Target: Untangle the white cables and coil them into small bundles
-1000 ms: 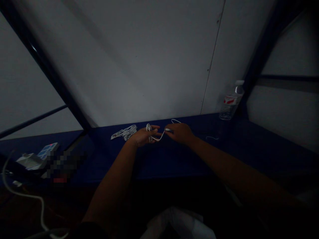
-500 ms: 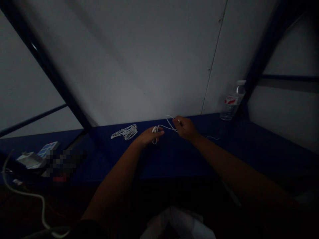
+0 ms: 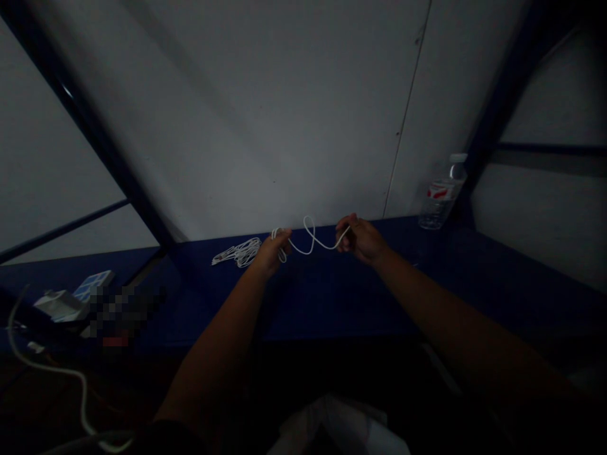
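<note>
A thin white cable (image 3: 307, 253) hangs between my two hands, with a loose twisted loop in its middle. My left hand (image 3: 274, 251) is closed around several coils of it. My right hand (image 3: 359, 237) pinches the same cable between thumb and fingers, a short way to the right. On the blue shelf (image 3: 313, 303), just left of my left hand, lies a bundled white cable (image 3: 241, 252). Both hands are above the shelf, near its back edge.
A clear plastic bottle (image 3: 442, 196) with a red and white label stands at the back right. At the left lie a white adapter (image 3: 59, 304) and a blue-and-white box (image 3: 95, 284). A thick pale cable (image 3: 81, 385) droops at lower left. Behind rises a grey wall panel (image 3: 265, 114).
My hands have moved apart: the left a little leftward, the right slightly rightward. The stretch of cable between them now hangs in a wider, twisted loop.
</note>
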Demonstrator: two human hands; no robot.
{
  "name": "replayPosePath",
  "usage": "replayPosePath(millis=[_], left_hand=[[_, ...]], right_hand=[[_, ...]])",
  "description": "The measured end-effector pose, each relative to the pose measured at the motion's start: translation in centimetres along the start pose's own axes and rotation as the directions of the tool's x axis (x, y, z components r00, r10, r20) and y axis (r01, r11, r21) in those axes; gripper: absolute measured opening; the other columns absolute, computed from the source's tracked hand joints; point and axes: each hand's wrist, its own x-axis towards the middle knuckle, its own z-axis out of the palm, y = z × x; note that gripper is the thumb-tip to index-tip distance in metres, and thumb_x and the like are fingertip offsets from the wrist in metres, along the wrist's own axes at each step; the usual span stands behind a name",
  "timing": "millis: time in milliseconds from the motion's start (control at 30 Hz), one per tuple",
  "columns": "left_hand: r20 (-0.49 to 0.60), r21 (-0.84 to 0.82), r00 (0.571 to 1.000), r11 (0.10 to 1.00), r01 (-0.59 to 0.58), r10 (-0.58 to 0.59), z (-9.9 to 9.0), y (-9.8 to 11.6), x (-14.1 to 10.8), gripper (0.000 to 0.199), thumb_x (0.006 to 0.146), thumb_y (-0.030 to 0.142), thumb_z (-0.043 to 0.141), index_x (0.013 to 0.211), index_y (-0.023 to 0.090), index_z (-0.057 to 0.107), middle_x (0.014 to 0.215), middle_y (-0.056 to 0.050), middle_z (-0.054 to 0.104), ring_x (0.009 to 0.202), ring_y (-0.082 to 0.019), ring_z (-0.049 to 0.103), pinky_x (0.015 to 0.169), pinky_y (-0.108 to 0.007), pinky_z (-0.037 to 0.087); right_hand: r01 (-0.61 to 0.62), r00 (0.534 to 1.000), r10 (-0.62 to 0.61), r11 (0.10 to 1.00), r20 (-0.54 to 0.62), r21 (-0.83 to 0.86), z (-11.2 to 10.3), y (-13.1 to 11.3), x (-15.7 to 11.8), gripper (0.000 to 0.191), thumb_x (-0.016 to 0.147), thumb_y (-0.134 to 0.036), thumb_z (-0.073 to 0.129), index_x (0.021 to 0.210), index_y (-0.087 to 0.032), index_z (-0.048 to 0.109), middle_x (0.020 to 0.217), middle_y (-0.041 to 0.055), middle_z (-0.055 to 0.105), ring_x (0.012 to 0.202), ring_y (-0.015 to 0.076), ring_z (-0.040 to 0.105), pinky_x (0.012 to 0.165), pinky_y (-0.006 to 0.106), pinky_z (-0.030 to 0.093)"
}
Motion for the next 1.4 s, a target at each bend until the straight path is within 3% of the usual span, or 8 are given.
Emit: replayPosePath(millis=[167,333,667,900,1067,1133,1267,1400], left_hand=[[0.083,-0.109,0.989,0.985,0.135,-0.126,0.3,0.1,-0.4,0.034,0.083,0.046,0.068,0.085,0.014,0.059,0.083,-0.01,0.071,0.078,-0.02,0.069,0.076,-0.034,0.054],[0.231,0.066,0.936,0.964,0.257,-0.266,0.5,-0.6,-0.7,0.049,0.087,0.06,0.056,0.093,0.012,0.063,0.08,-0.011,0.072,0.062,-0.016,0.067,0.063,-0.029,0.052],[0.346,0.304,0.877,0.924,0.233,-0.335,0.5,-1.3,-1.2,0.069,0.081,0.071,0.054,0.119,0.015,0.063,0.057,0.004,0.048,0.044,-0.008,0.041,0.046,-0.022,0.032],[0.511,0.626,0.755,0.78,0.001,-0.411,0.5,-0.5,-2.1,0.044,0.068,0.042,0.082,0.104,0.018,0.072,0.077,-0.003,0.065,0.062,-0.012,0.054,0.056,-0.023,0.037],[0.578,0.681,0.663,0.728,-0.072,-0.475,0.9,0.3,-2.6,0.05,0.065,0.028,0.082,0.113,0.021,0.07,0.082,-0.003,0.069,0.067,-0.015,0.06,0.059,-0.024,0.042],[0.566,0.645,0.704,0.762,-0.054,-0.429,0.9,0.2,-2.6,0.045,0.07,0.026,0.076,0.113,0.019,0.069,0.078,-0.004,0.069,0.061,-0.013,0.058,0.056,-0.024,0.041],[0.43,0.431,0.888,0.901,-0.046,-0.16,0.7,-0.2,-1.9,0.059,0.078,0.024,0.065,0.135,0.02,0.053,0.076,-0.003,0.068,0.054,-0.011,0.054,0.052,-0.022,0.039],[0.236,0.183,0.972,0.982,-0.049,0.005,1.0,-0.3,-1.2,0.059,0.079,0.024,0.062,0.137,0.02,0.05,0.072,0.0,0.066,0.054,-0.01,0.055,0.053,-0.021,0.04]], right_hand=[[-0.051,0.984,0.043,0.998,0.175,0.043,0.8,0.3,-0.8,0.058,0.075,-0.075,0.061,0.09,-0.019,0.062,0.069,0.0024,0.066,0.057,0.0166,0.063,0.062,0.035,0.055],[-0.017,0.961,0.017,1.0,0.275,0.0,2.2,0.4,-0.9,0.053,0.076,-0.065,0.068,0.098,-0.017,0.07,0.086,0.0075,0.073,0.071,0.0182,0.069,0.074,0.036,0.057],[0.137,0.99,-0.142,0.95,0.003,-0.279,2.4,0.4,-0.4,0.051,0.085,-0.066,0.056,0.09,-0.017,0.07,0.072,0.0038,0.068,0.062,0.0141,0.062,0.065,0.029,0.052],[0.199,0.948,-0.265,0.926,-0.178,-0.32,1.2,-0.1,0.0,0.049,0.085,-0.067,0.055,0.08,-0.02,0.063,0.068,0.0025,0.063,0.063,0.0153,0.062,0.065,0.031,0.052],[0.171,0.967,-0.22,0.932,-0.126,-0.318,1.2,0.3,0.3,0.046,0.085,-0.063,0.058,0.097,-0.02,0.065,0.081,0.0055,0.07,0.078,0.0193,0.068,0.077,0.036,0.055],[0.18,0.963,-0.245,0.891,-0.109,-0.416,1.1,0.5,0.3,0.045,0.088,-0.06,0.056,0.102,-0.019,0.066,0.085,0.0073,0.071,0.079,0.0202,0.068,0.076,0.036,0.055],[0.234,0.921,-0.389,0.627,-0.038,-0.743,0.6,0.4,0.2,0.039,0.093,-0.051,0.051,0.094,-0.017,0.07,0.093,0.0102,0.071,0.085,0.0214,0.066,0.08,0.035,0.05],[0.215,0.972,-0.209,0.588,0.11,-0.78,0.6,0.7,0.1,0.037,0.092,-0.048,0.053,0.08,-0.017,0.07,0.078,0.0073,0.069,0.071,0.0182,0.063,0.07,0.032,0.048]])
